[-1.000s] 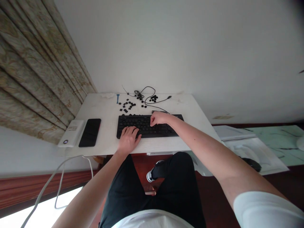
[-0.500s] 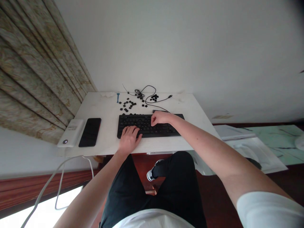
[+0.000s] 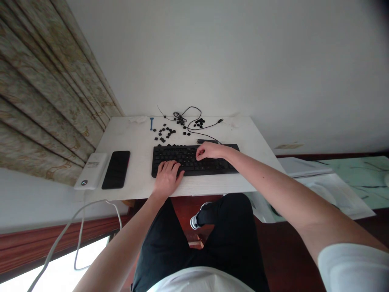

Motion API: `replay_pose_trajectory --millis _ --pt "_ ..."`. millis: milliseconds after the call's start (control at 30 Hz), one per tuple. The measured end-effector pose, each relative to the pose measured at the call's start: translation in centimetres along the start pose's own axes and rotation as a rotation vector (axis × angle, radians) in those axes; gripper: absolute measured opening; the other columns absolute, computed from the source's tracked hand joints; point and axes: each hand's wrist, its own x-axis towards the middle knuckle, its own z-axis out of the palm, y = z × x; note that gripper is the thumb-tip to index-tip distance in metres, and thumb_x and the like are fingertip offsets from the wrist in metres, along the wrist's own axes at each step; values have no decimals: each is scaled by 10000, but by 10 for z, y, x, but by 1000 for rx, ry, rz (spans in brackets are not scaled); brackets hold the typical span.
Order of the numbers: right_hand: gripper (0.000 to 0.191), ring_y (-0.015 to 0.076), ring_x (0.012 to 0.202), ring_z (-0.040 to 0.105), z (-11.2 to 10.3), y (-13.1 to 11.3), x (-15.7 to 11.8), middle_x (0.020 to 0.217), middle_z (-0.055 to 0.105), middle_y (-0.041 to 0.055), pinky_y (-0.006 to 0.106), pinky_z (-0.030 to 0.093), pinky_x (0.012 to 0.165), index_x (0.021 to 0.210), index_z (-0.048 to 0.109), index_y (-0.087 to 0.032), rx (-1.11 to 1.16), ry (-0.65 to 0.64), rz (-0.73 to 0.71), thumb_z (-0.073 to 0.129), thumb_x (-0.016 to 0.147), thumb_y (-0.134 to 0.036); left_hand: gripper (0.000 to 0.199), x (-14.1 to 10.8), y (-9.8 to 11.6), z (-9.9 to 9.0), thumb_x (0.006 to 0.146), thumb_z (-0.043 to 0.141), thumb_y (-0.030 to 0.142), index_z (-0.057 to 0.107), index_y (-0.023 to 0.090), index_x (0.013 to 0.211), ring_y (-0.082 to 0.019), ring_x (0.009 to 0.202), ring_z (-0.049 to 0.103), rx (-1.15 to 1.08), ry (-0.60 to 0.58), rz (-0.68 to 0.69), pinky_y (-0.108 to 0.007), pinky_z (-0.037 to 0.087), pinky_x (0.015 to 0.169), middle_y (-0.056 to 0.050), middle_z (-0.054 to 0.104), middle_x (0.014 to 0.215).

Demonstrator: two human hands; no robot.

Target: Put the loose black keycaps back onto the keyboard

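A black keyboard (image 3: 194, 167) lies along the front of the white desk. My left hand (image 3: 168, 175) rests on its front left part, palm down, fingers stretched over the keys and thumb apart. Over the middle of the keyboard is my right hand (image 3: 210, 150), closed with fingertips pinched together against the keys; whatever they may hold is hidden. Loose black keycaps (image 3: 162, 140) are scattered behind the keyboard, with another pile of keycaps (image 3: 199, 123) further right. A small blue tool (image 3: 151, 124) stands out at the back left, touched by neither hand.
A black cable (image 3: 180, 118) lies coiled by the wall, its plug to the right. A dark narrow bar (image 3: 207, 141) sits just behind the keyboard. To the left are a black phone (image 3: 116, 170) and a white power bank (image 3: 91, 172) with a white cord. Curtains (image 3: 54, 81) hang at the left.
The whole view has shifted slightly. My right hand stays pinched over nearly the same keys, and my left hand remains resting on the keyboard.
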Motion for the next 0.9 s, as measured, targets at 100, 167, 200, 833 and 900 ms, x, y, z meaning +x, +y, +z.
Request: replay_pose_trajectory --millis 100,167,200,833,900 --pt "172 151 648 545 1 -1 -1 701 685 7 276 372 615 796 781 -192 3 4 -5 742 708 -335 258 1 0 0 942 540 340 629 171 1116 -280 1075 600 0 -6 -5 -476 397 1029 -125 663 1131" --pt "175 153 651 548 2 -2 -1 696 685 7 277 372 616 793 781 -189 7 7 2 744 705 -336 263 1 0 0 942 540 341 628 170 1121 -281 1082 596 -1 -9 -7 -476 397 1027 -126 662 1135" --pt "174 153 652 550 2 -3 -1 693 684 6 276 373 617 793 781 -188 10 11 14 747 702 -333 265 0 0 0 943 539 341 628 169 1124 -282 1086 594 -2 -10 -7 -476 397 1027 -127 661 1138" --pt "262 160 597 503 -3 -22 10 539 539 -16 290 332 581 571 591 -205 -195 -35 206 821 599 -326 286 0 2 -1 948 521 343 631 175 1150 -295 1094 595 4 -30 7 -495 391 1033 -135 662 1147" --pt "270 149 590 481 2 -19 0 549 512 -29 283 325 581 601 564 -205 -97 64 150 789 643 -350 280 0 0 -2 952 513 334 633 176 1149 -288 1092 600 -8 -22 7 -486 396 1030 -133 666 1143"
